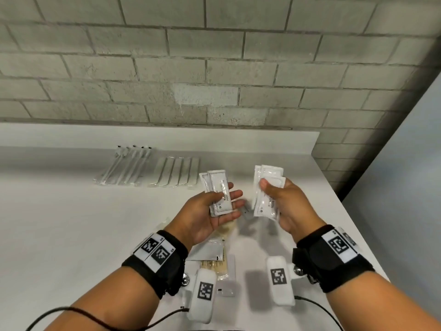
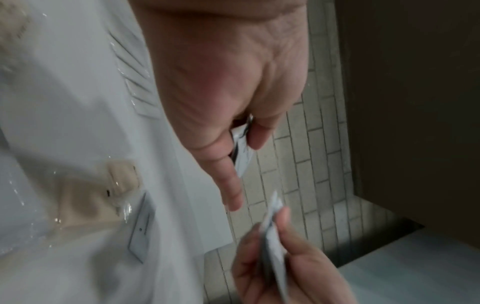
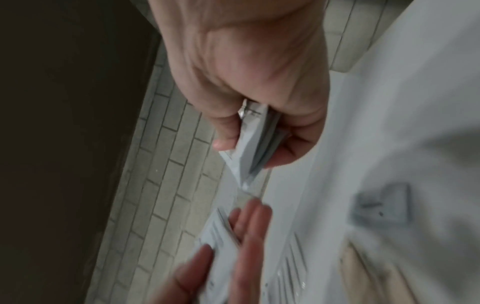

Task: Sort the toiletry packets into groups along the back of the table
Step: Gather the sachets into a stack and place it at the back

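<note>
Both hands are raised above the white table, each with a small stack of white printed sachets. My left hand lies palm up and pins its sachets under the thumb against straight fingers. My right hand grips a thicker fan of sachets between thumb and fingers. In the left wrist view the left hand's fingers pinch the sachets edge-on. In the right wrist view the right hand's stack shows, and the left hand's sachets lie below it. One loose sachet lies on the table beneath the hands.
Along the back of the table lie a row of wrapped toothbrushes and a row of long flat wrapped packets. Mixed clear-wrapped packets lie near the front between my wrists. A brick wall stands behind; the table's right edge is close.
</note>
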A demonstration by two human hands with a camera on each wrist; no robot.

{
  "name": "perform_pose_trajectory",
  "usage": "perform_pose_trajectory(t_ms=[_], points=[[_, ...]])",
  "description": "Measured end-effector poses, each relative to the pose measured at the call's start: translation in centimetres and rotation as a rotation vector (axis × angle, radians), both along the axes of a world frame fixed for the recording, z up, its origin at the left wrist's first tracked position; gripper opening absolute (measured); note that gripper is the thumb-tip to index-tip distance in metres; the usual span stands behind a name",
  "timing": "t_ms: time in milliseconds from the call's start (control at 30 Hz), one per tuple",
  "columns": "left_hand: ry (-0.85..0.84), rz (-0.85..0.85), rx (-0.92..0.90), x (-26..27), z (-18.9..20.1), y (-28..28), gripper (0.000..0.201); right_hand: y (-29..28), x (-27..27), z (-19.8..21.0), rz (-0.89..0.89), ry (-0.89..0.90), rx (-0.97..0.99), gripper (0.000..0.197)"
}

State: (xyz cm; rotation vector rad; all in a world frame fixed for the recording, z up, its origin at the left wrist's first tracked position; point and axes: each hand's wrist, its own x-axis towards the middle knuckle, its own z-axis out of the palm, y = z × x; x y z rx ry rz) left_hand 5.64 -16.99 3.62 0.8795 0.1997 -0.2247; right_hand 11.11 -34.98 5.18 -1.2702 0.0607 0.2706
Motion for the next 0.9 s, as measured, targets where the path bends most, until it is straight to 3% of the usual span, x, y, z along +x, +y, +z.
perform_pose_trajectory(t_ms=[67,233,333,433,500,633,700,800,900], points=[[-0.026,0.031,0.042,-0.1,-0.1,0.3,0.028,-0.4,0.4,0.7,0.045,-0.015,0.047,0.027],[-0.094,0.035,0.216,0.2,0.1,-1.0,0.028,1.4,-0.6,1.4,0.258,-0.044,-0.025,0.02],[-0.107,-0.018,0.25,0.1,0.2,-1.4,0.029,2.3,-0.8,0.1,0.172,-0.07,-0.131,0.028],[-0.073,-0.064,0.185,0.0,0.3,-0.7,0.023,1.5,-0.3,-0.1,0.08,-0.079,-0.045,0.02],[-0.076,-0.133,0.164,-0.1,0.4,0.0,0.033,0.4,0.4,0.2,0.034,-0.113,-0.02,0.019],[-0.05,-0.168,0.339,0.0,0.5,0.9,0.033,-1.7,1.4,2.2,0.076,-0.192,-0.104,0.019],[-0.057,-0.144,0.527,0.3,0.6,1.2,0.03,-2.3,1.3,3.7,0.159,-0.28,-0.2,0.016],[-0.146,-0.199,0.847,0.7,1.0,1.7,0.027,-2.2,0.7,6.0,0.382,-0.463,-0.51,0.01],[-0.212,-0.271,0.909,1.3,1.9,1.8,0.032,-0.8,0.5,6.5,0.652,-0.583,-0.851,0.012]])
